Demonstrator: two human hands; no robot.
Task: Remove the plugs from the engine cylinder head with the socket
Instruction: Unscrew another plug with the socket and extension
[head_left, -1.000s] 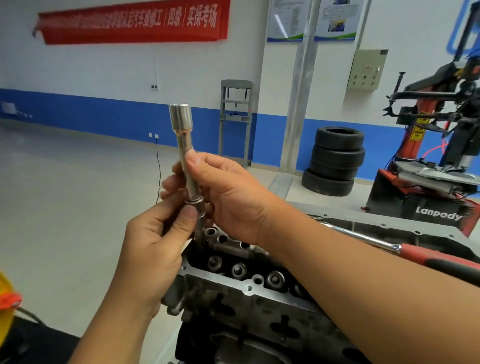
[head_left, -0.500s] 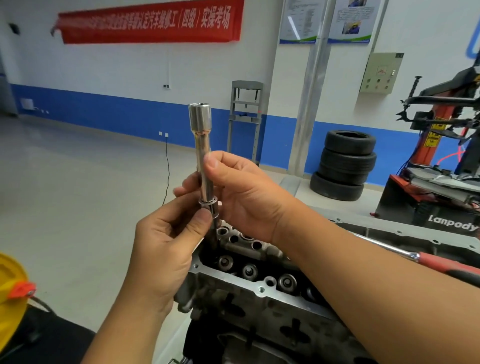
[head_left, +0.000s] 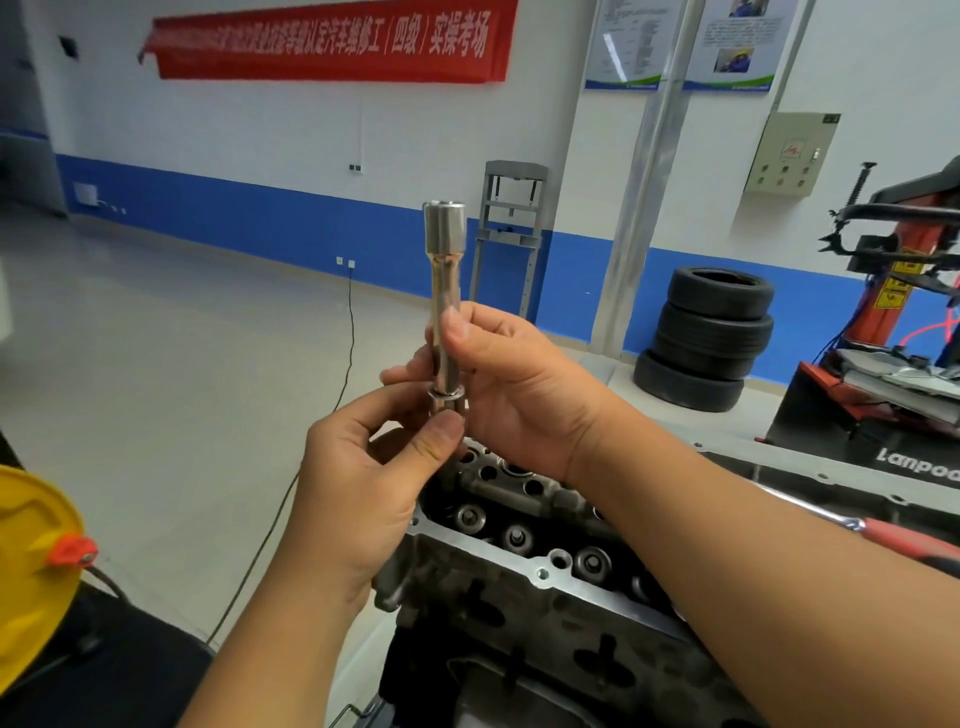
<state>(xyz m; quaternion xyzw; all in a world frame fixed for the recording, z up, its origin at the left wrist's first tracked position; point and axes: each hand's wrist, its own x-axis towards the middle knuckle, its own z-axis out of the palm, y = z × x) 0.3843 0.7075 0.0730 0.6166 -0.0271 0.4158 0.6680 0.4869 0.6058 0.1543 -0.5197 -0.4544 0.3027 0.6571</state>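
A long chrome socket stands upright in the air above the engine cylinder head. My right hand grips its lower shaft with thumb and fingers. My left hand pinches the plug that sticks out of the socket's lower end, thumb pressed against it. Most of the plug is hidden by my fingers. The cylinder head's open top shows valve springs and round bores below my hands.
A ratchet with a red handle lies on the engine behind my right forearm. A yellow object sits at the left edge. A tyre stack and a red tyre machine stand at the back right.
The view has shifted, so hands and socket sit further right in the frame. The grip of both hands on socket and plug looks the same.
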